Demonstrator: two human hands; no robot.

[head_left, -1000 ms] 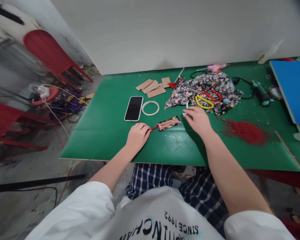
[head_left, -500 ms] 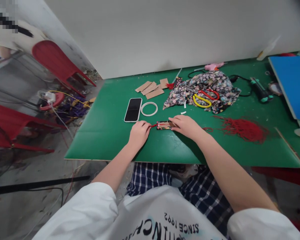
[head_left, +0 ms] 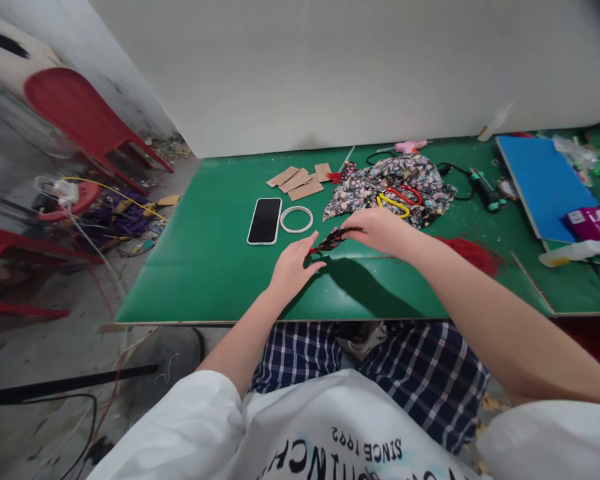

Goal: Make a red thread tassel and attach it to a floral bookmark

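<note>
My right hand (head_left: 377, 229) pinches one end of a small floral fabric-covered strip (head_left: 331, 239), holding it tilted above the green table. A short red cord (head_left: 314, 251) comes off the strip's left end. My left hand (head_left: 295, 267) is beside that end, thumb and fingers spread, with the cord between them; whether it touches the cord I cannot tell. Behind my right forearm lies a bundle of red threads (head_left: 473, 255), partly hidden. Left of the strip are a white ring (head_left: 297, 231) and a phone (head_left: 265, 221) with a dark screen.
Brown cardboard strips (head_left: 305, 191) lie behind the phone. Red-and-yellow-handled scissors (head_left: 399, 208) rest on crumpled floral cloth (head_left: 420, 175). A pink glue gun (head_left: 410, 147), a black-and-teal tool (head_left: 486, 191) and a blue board (head_left: 543, 180) are farther right. A red chair (head_left: 73, 107) stands left.
The strip has been lifted off the table and tilted by my right hand. My left hand has opened its fingers. The view has turned slightly right.
</note>
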